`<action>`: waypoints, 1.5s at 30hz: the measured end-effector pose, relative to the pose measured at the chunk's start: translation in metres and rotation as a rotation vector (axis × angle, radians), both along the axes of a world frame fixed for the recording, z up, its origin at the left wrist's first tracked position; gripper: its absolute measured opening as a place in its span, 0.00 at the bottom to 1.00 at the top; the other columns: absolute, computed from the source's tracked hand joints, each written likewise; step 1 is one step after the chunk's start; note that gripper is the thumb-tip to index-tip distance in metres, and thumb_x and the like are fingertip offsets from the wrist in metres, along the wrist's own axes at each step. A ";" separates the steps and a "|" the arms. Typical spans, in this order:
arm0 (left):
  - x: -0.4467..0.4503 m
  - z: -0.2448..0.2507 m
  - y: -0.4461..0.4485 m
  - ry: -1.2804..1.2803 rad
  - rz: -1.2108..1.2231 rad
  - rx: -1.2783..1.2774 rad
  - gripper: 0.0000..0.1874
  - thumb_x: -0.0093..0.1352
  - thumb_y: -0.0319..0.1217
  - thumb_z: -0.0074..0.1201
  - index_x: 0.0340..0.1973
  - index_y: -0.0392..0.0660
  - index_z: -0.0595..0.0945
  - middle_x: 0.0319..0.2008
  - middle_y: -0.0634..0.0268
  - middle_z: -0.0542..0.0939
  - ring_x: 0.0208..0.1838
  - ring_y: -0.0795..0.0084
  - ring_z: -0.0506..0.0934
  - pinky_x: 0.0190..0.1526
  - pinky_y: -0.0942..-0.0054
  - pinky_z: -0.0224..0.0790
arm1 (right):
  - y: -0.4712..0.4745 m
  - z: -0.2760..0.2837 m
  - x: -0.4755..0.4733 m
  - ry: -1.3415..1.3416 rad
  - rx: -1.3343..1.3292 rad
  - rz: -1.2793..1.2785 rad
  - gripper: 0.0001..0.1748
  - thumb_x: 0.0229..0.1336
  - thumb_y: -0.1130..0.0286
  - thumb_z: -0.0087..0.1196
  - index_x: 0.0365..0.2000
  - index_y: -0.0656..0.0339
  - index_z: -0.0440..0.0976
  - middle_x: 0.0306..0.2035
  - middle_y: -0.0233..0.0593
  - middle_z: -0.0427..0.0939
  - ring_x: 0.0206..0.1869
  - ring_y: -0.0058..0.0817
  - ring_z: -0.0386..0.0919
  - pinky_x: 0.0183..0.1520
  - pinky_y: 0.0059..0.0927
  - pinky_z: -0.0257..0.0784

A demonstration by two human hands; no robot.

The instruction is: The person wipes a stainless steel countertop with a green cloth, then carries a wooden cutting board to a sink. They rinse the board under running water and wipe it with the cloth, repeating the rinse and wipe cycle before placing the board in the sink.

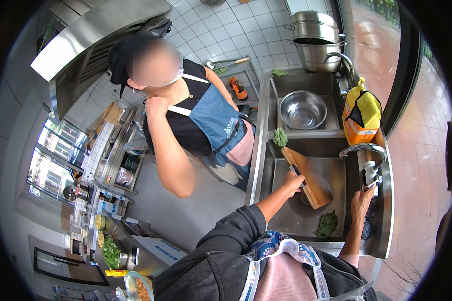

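My left hand (294, 182) grips a wooden cutting board (311, 181) by its edge, at a black handle-like part (297, 174). The board is tilted over the near basin of a steel double sink (261, 158). At the right rim, my right hand (361, 201) has its fingers on the lever (376, 181) of the near tap (363, 147). I cannot make out any water running from the spout. A dark green cloth (327, 224) lies in the basin's near corner, and a lighter green cloth (280, 137) rests on the divider.
In the far basin stands a steel bowl (302, 110). A yellow-orange jug (359, 118) with a pump top and stacked steel pots (316, 41) line the window side. A co-worker in a blue apron (218, 120) stands close by on the left. Food containers (137, 288) occupy the lower-left counter.
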State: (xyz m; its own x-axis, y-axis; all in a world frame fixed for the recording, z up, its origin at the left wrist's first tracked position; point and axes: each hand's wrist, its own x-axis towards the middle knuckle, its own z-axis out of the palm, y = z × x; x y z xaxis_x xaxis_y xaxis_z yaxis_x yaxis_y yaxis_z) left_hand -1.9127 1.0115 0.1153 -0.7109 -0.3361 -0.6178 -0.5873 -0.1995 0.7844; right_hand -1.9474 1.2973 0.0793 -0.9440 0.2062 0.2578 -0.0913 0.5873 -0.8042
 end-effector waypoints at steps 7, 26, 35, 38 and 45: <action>0.003 0.008 0.000 -0.003 -0.016 0.012 0.11 0.65 0.28 0.51 0.42 0.39 0.75 0.38 0.59 0.78 0.42 0.61 0.80 0.45 0.48 0.76 | 0.006 -0.023 0.007 -0.129 0.050 0.036 0.36 0.54 0.78 0.47 0.63 0.76 0.50 0.53 0.60 0.67 0.56 0.48 0.68 0.61 0.40 0.64; 0.001 -0.009 -0.004 -0.022 0.000 0.006 0.10 0.65 0.28 0.50 0.42 0.40 0.77 0.38 0.61 0.79 0.42 0.63 0.79 0.45 0.49 0.75 | -0.009 -0.077 0.006 -0.381 -0.241 0.283 0.21 0.56 0.72 0.50 0.50 0.70 0.68 0.41 0.53 0.78 0.41 0.42 0.79 0.44 0.37 0.76; 0.000 -0.010 -0.004 -0.025 -0.010 0.007 0.10 0.66 0.28 0.50 0.42 0.42 0.77 0.37 0.62 0.79 0.42 0.64 0.79 0.45 0.48 0.73 | -0.016 -0.051 0.015 -0.444 -0.378 0.336 0.16 0.58 0.74 0.49 0.47 0.69 0.70 0.34 0.43 0.77 0.33 0.28 0.79 0.28 0.28 0.78; 0.001 -0.008 -0.003 -0.004 -0.007 0.023 0.09 0.66 0.28 0.49 0.41 0.42 0.77 0.37 0.62 0.79 0.41 0.64 0.79 0.45 0.47 0.73 | -0.017 -0.050 0.017 -0.456 -0.363 0.332 0.16 0.58 0.73 0.49 0.46 0.69 0.70 0.35 0.44 0.77 0.33 0.29 0.79 0.28 0.29 0.78; 0.001 -0.001 -0.001 -0.011 0.014 0.032 0.08 0.65 0.28 0.50 0.40 0.41 0.77 0.36 0.62 0.79 0.41 0.64 0.80 0.45 0.48 0.74 | -0.018 -0.049 0.020 -0.501 -0.364 0.340 0.14 0.59 0.72 0.49 0.44 0.67 0.72 0.33 0.40 0.76 0.33 0.28 0.78 0.29 0.29 0.78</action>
